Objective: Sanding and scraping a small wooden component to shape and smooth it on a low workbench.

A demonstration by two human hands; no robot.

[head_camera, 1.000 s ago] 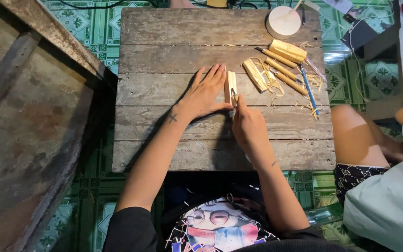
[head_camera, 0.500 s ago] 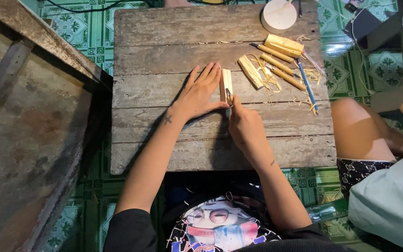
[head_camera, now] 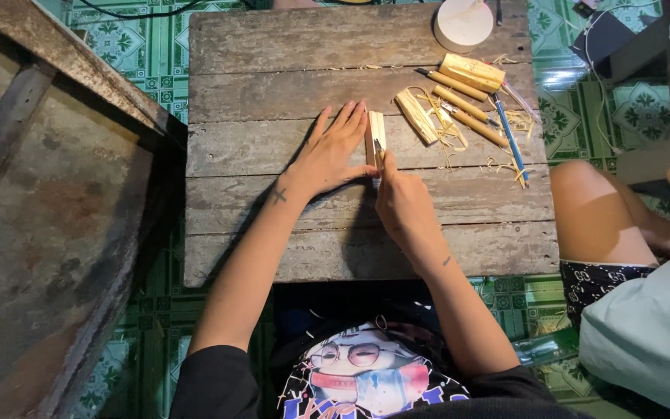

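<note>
A pale wooden block (head_camera: pixel 376 132) lies on the weathered plank table (head_camera: pixel 273 93). My left hand (head_camera: pixel 333 151) rests flat beside it, fingers spread, thumb against the block's near end. My right hand (head_camera: pixel 402 203) is closed around a small carving knife (head_camera: pixel 379 151) whose blade touches the block's near end.
At the table's far right lie another carved block (head_camera: pixel 415 116), a larger block (head_camera: pixel 472 72), several wooden-handled tools (head_camera: pixel 471 120), a blue pen (head_camera: pixel 511 138), shavings, and a white round container (head_camera: pixel 463 23). Another person's knee (head_camera: pixel 595 209) is at the right. A rusty metal sheet (head_camera: pixel 40 233) fills the left.
The view has shifted slightly, so the table sits higher in the frame. Both hands stay at the block, with the knife still against its near end.
</note>
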